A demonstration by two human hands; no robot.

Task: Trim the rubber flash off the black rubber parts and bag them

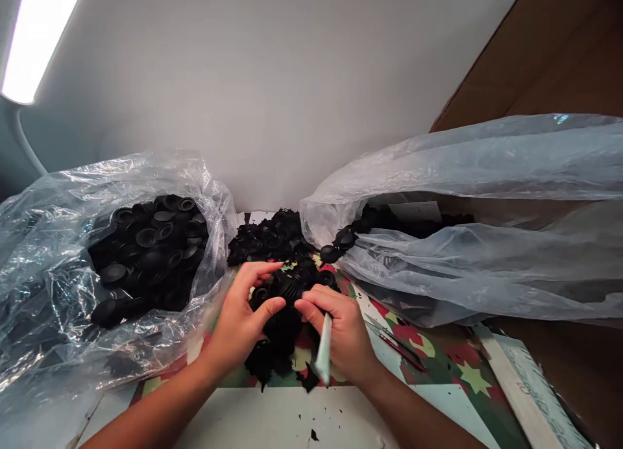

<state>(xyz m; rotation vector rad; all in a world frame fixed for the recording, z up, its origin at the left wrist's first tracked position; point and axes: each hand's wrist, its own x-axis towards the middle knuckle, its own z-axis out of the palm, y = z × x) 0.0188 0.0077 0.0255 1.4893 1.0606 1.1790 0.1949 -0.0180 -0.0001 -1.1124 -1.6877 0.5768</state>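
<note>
My right hand (338, 326) is closed around a slim tool with a whitish handle (324, 355), which points down toward me and is slightly blurred. Its working end is hidden by my fingers. My left hand (241, 326) has thumb and forefinger spread apart beside a pile of black ribbed round rubber parts (289, 287). Some of these parts show between its fingers, but I see no firm grip on one. Ragged black scraps (272, 351) lie below and between both hands.
Clear plastic bags stand on either side: the left bag (43, 293) holds black rubber parts (156, 241), the right bag (438, 274) lies opened. Another black heap (272, 235) sits by the wall. Red-handled tweezers-like tools (402, 348) lie at right. A lamp (39, 40) shines upper left.
</note>
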